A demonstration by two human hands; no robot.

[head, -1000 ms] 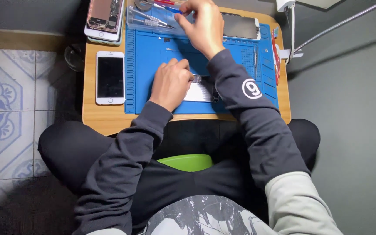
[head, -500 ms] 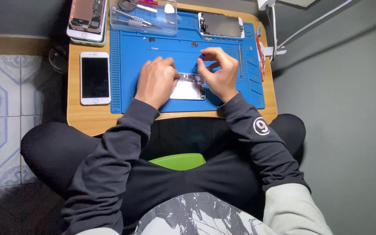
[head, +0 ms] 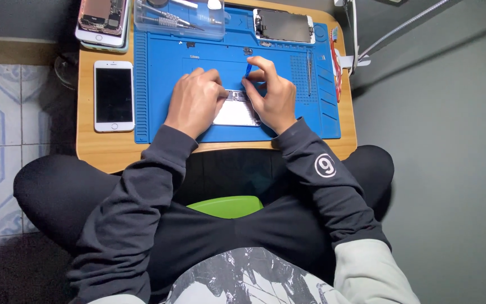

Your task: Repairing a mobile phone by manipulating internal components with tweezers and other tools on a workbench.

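An opened phone body (head: 235, 110) lies on the blue work mat (head: 158, 95) in the middle of the small wooden table (head: 102, 149). My left hand (head: 194, 101) rests on the phone's left side with its fingers curled over it, holding it down. My right hand (head: 272, 93) pinches a thin blue pry tool (head: 248, 69) whose lower end meets the phone's upper right corner. Much of the phone is hidden under both hands.
A white phone (head: 113, 95) lies face up left of the mat. Another opened phone (head: 101, 18) sits at the back left. A clear tray (head: 178, 17) with tools and a detached screen (head: 283, 26) lie along the back edge. Tweezers (head: 309, 73) rest on the mat's right side.
My right hand came back from the table's far edge to the phone with the blue pry tool in it. The left hand stayed on the phone. The camera moved closer.
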